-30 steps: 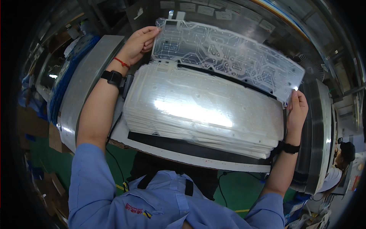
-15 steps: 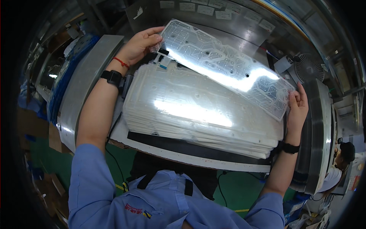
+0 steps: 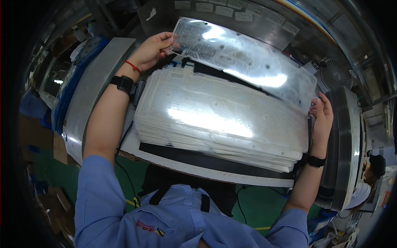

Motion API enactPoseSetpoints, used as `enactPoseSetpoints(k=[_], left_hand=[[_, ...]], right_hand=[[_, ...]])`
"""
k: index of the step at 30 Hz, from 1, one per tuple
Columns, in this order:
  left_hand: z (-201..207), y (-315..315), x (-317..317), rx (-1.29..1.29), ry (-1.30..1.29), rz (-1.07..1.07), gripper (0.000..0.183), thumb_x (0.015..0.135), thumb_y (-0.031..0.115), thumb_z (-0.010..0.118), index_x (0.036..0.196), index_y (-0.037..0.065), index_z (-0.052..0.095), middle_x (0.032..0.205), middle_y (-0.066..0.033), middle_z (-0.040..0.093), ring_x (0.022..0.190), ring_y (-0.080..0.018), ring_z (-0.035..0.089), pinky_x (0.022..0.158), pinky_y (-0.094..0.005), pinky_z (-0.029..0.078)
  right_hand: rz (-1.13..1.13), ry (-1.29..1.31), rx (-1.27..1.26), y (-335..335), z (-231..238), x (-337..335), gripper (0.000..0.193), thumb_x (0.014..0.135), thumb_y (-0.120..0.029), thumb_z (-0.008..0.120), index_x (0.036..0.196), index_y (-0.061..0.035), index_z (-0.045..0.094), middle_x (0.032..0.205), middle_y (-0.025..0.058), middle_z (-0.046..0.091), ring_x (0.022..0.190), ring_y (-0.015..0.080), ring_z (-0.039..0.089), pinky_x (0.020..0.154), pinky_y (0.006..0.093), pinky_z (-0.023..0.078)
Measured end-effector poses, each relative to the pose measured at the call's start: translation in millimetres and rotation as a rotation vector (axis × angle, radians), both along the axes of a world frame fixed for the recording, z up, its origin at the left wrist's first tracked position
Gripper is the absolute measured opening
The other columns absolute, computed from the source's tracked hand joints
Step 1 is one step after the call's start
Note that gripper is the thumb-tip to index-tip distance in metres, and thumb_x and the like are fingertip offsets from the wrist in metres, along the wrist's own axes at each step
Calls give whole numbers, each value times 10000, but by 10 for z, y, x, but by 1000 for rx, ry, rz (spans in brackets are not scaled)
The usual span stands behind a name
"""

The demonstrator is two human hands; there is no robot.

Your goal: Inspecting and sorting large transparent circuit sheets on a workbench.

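Between my two hands hangs a clear plastic membrane circuit sheet (image 3: 248, 62), patterned with fine traces and small holes. My left hand (image 3: 156, 47) pinches its far left end between thumb and fingers. At the opposite end, my right hand (image 3: 321, 113) grips the right edge, fingers closed around the corner. Light glares off the sheet's surface. Beneath and nearer to me lies a thick stack of similar translucent sheets (image 3: 198, 101), its layers slightly fanned along the front edge. The held sheet is raised past the far edge of this stack.
The stack rests on a white-edged table (image 3: 215, 175) with a black mat. A metal panel (image 3: 93, 91) stands at left, and a layered pile (image 3: 345, 144) at right. A small fan (image 3: 336, 73) sits at the back right. Another person (image 3: 370, 177) is at the far right.
The held sheet has tilted and shifted slightly away from me, so its glare has moved and more of the stack's far edge shows. Both hands keep their grip.
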State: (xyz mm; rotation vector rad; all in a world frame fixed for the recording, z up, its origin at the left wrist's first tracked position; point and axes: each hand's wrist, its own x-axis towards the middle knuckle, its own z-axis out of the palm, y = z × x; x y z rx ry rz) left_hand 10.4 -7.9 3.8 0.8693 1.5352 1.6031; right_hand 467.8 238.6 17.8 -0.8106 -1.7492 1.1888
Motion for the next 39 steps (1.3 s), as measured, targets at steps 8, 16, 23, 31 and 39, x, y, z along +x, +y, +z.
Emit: enactPoseSetpoints(k=[8, 16, 23, 31, 39], left_hand=[[18, 18, 14, 91, -119, 109, 413, 974, 212, 477, 1287, -53, 423, 1235, -191, 524, 1060, -173, 579, 881, -223, 520], [27, -3, 6, 24, -67, 51, 429, 980, 219, 459, 1317, -39, 400, 1227, -180, 540, 1028, -181, 606, 865, -238, 534], [33, 14, 43, -35, -32, 3, 406, 983, 251, 458, 1293, -10, 440, 1149, -138, 592, 971, -154, 625, 824, -231, 543], [44, -17, 52, -39, -33, -27, 401, 985, 267, 454, 1279, -7, 452, 1124, -125, 606, 955, -145, 630, 816, -217, 541], [44, 5, 67, -37, -34, -55, 377, 986, 269, 453, 1244, -4, 483, 1099, -114, 615, 946, -133, 630, 802, -210, 540]], right_hand=[[108, -378, -67, 63, -118, 47, 260, 919, -161, 577, 1109, 12, 615, 897, 9, 619, 816, 66, 534, 755, 200, 409], [79, -300, -31, 51, -73, 84, 193, 905, -154, 605, 1010, 4, 642, 866, -13, 603, 788, 57, 513, 725, 191, 401], [79, -154, 21, 191, -155, 135, 159, 922, -128, 572, 1018, -10, 619, 840, -12, 589, 783, 64, 516, 728, 190, 398], [179, -164, -164, -11, -2, 42, 249, 916, -68, 556, 1152, 6, 585, 918, -3, 591, 825, 71, 520, 759, 182, 404], [71, -147, 21, 74, -98, 81, 202, 923, -82, 562, 1101, 2, 607, 875, 0, 607, 791, 74, 532, 743, 187, 416]])
